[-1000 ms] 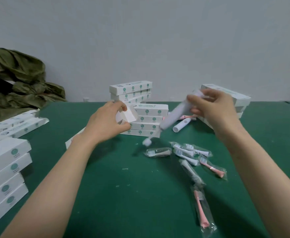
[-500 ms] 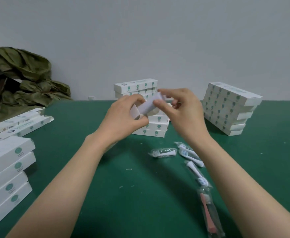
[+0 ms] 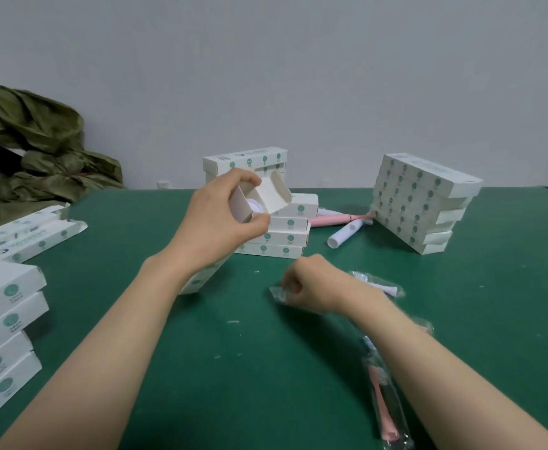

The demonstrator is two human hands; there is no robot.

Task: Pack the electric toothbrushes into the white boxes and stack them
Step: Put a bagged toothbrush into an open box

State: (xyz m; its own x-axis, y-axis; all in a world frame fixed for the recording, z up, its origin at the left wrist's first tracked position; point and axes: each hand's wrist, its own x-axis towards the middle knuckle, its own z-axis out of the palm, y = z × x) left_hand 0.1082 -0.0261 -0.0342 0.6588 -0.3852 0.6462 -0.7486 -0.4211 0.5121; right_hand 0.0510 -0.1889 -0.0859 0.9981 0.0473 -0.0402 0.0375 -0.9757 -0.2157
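Gripping an open white box (image 3: 267, 198) at centre frame, the left hand (image 3: 220, 222) curls fingers and thumb round its upper end, flaps spread; the round white end of an electric toothbrush (image 3: 255, 205) shows inside the mouth; the box's lower end shows beneath the wrist, down by the green table (image 3: 201, 368); lower and to the right, the right hand (image 3: 314, 287) is curled, fingertips pinching the edge of a clear packet (image 3: 278, 292) on the table; bagged brush heads (image 3: 383, 401) trail toward the lower right beside the forearm; farther back, a white handle (image 3: 347, 234) and a pink handle (image 3: 329, 219) lie between the centre stack (image 3: 285, 237) and the leaning right stack (image 3: 418, 206) of boxes; a left stack (image 3: 6, 319) stands at the lower left edge; an olive cloth (image 3: 32, 141) lies crumpled at the upper left.
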